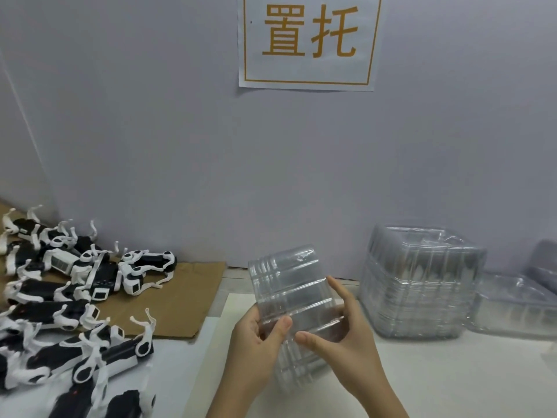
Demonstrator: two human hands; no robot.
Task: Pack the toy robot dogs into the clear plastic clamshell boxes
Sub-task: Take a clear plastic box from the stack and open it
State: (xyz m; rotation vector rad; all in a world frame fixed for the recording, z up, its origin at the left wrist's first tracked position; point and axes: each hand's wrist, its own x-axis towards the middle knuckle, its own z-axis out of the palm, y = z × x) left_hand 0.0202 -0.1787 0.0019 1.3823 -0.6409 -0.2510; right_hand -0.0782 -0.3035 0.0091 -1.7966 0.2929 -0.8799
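Gripping a clear ribbed plastic clamshell box (289, 294) between them, the person's two bare hands hold it raised above the white table (437, 375), near the middle of the view. The left hand (256, 348) curls round the box's lower left side with its thumb pressed on the near face, and the right hand (340, 342) grips the lower right side, index finger stretched up along the edge and thumb on the front. To the right, against the pale grey wall (150, 131), stands a tall stack of clear nested clamshell boxes (419, 285), with more loose clear trays (518, 306) just beside it. On the left, a heap of black-and-white toy robot dogs (69, 297) lies partly on a flat brown cardboard sheet (187, 297), well apart from the held box. A white paper sign with orange characters (310, 40) hangs on the wall above.
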